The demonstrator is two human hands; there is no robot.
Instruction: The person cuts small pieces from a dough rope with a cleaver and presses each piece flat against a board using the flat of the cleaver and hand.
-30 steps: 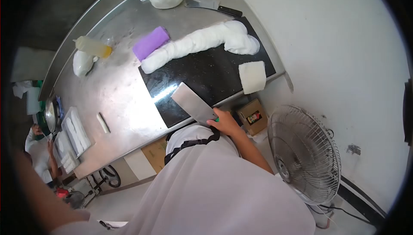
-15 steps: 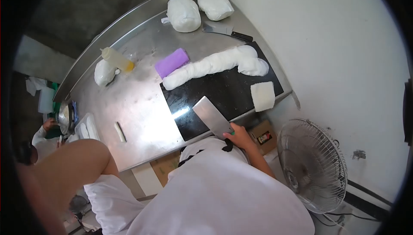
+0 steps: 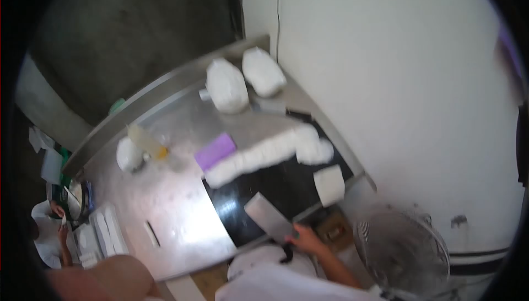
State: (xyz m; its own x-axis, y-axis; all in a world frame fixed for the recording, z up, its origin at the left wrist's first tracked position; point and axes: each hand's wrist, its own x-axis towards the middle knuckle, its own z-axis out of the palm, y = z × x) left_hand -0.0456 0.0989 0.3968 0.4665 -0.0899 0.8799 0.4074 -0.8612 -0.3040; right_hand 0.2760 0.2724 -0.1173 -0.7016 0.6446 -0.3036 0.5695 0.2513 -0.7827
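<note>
My right hand (image 3: 302, 239) is closed around the handle of a cleaver (image 3: 268, 215), whose broad blade rests on or hovers over the front of a black board (image 3: 284, 188); I cannot tell which. Across the back of the board lies a long, lumpy white dough roll (image 3: 259, 155), bent at its right end. A purple block (image 3: 216, 151) touches the roll's left part. Near the board's right edge is a folded pale cloth (image 3: 329, 185). Of my left arm (image 3: 110, 279), only a bent part shows at the bottom left; the hand is out of view.
Two large wrapped white bundles (image 3: 226, 86) stand at the back, a second knife (image 3: 299, 115) before them. Farther left are a squeeze bottle (image 3: 146, 141), a white bag (image 3: 128, 155) and a small white strip (image 3: 151, 234). A fan (image 3: 402, 251) stands right; a co-worker (image 3: 49, 229) is far left.
The view has tilted up, so the table sits lower in the picture and is blurred. My left arm has dropped lower in view. My right hand still grips the cleaver.
</note>
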